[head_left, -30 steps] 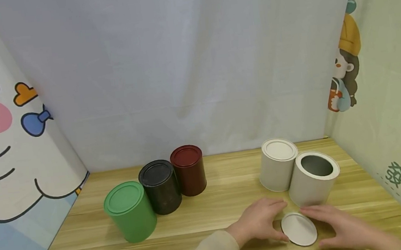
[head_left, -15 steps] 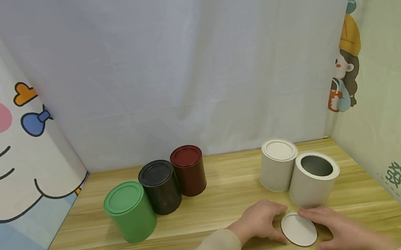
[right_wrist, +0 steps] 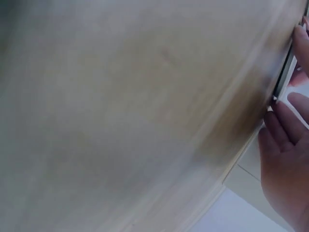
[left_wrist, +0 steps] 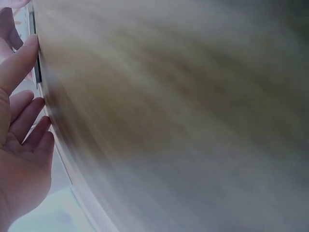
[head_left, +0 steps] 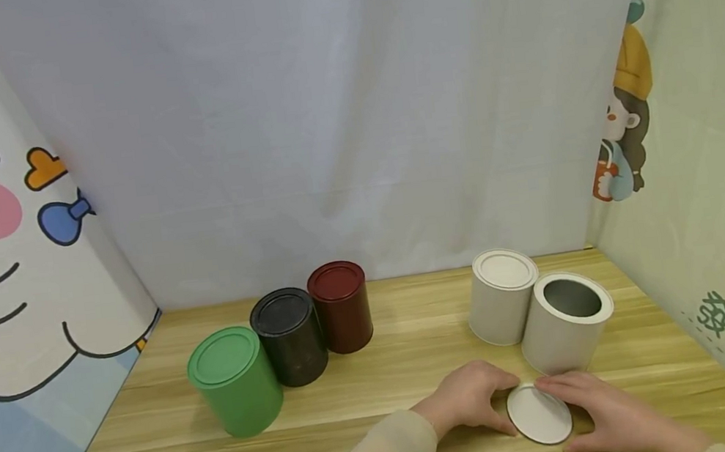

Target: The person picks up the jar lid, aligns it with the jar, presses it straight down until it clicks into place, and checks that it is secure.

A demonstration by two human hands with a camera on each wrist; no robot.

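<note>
A round white lid lies flat on the wooden table in the head view, between my two hands. At its left edge, my left hand has thumb and fingers spread, the fingertips at or very near the rim. Across from it, my right hand reaches its index fingertip to the lid's upper edge, with the thumb near the lower right rim. Behind the lid stands a white can without a lid, its dark inside showing. Both wrist views show fingers beside a thin dark edge, mostly blurred tabletop.
A lidded white can stands against the uncovered one. Farther left are a lidded green can, a black can and a dark red can. A pale cloth hangs behind the table.
My right hand has shifted slightly left, bringing its fingers and thumb closer to the lid. My left hand has edged nearer to the rim. The cans stay in place.
</note>
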